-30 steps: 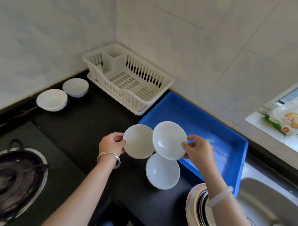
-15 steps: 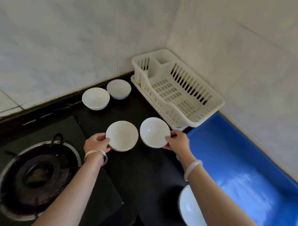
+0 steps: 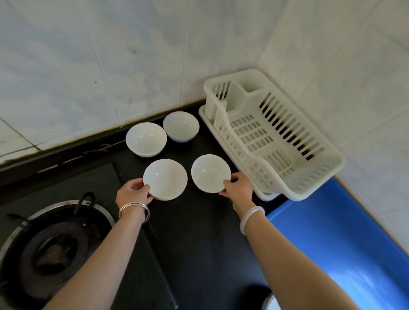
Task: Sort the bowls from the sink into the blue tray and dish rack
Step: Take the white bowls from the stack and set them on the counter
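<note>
My left hand [image 3: 133,192] grips the near rim of a white bowl [image 3: 165,179] low over the black counter. My right hand [image 3: 238,187] pinches the rim of a second white bowl [image 3: 210,172] beside it. Two more white bowls stand upright at the back wall, one on the left [image 3: 145,139] and one on the right [image 3: 181,125]. The white dish rack [image 3: 275,143] sits to the right with nothing in it. The blue tray [image 3: 344,250] lies at the lower right with no bowl visible in it. Another white bowl [image 3: 273,309] peeks in at the bottom edge.
A gas burner [image 3: 49,249] with a black grate sits at the lower left on a glass hob. The black counter [image 3: 207,243] runs between my arms. Tiled walls meet in the corner behind the rack.
Both hands moved forward and down with their bowls, toward the two bowls at the wall. The view swung left, so the rack and tray shifted right.
</note>
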`<state>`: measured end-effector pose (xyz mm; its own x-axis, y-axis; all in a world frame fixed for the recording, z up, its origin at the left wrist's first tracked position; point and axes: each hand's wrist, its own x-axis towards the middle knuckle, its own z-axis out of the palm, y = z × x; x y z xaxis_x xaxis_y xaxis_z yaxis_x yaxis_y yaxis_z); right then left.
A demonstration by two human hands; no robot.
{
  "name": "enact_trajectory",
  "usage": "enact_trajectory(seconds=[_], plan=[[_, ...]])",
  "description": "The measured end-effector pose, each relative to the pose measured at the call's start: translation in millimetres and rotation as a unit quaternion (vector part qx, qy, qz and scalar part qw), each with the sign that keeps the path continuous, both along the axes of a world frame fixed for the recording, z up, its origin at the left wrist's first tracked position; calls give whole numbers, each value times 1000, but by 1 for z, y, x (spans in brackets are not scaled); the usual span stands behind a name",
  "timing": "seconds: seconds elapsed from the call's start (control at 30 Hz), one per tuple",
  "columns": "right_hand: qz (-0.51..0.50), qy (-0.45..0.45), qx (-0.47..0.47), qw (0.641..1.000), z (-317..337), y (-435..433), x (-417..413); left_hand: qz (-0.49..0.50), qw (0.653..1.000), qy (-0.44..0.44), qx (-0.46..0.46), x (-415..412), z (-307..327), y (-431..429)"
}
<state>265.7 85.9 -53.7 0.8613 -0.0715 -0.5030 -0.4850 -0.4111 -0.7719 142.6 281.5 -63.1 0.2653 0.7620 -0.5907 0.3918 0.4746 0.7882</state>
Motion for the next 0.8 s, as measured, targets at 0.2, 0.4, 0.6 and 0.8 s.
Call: enact_trajectory(seconds=[0.2,0.4,0.6,0.8], plan=[[7,-2,17,1000,-9,7,4,15,1000,-8,-2,0,-3,-2],[2,67,66,996,-8,3,2,26,997,-60,-27,-5,-6,-13],[-94,127,223,962,-14,0,-19,56,972,-114,-198,-15,-7,-31],[-110,123,262,951,-8,14,-17,116,962,-117,-216,-3,-2,-33]])
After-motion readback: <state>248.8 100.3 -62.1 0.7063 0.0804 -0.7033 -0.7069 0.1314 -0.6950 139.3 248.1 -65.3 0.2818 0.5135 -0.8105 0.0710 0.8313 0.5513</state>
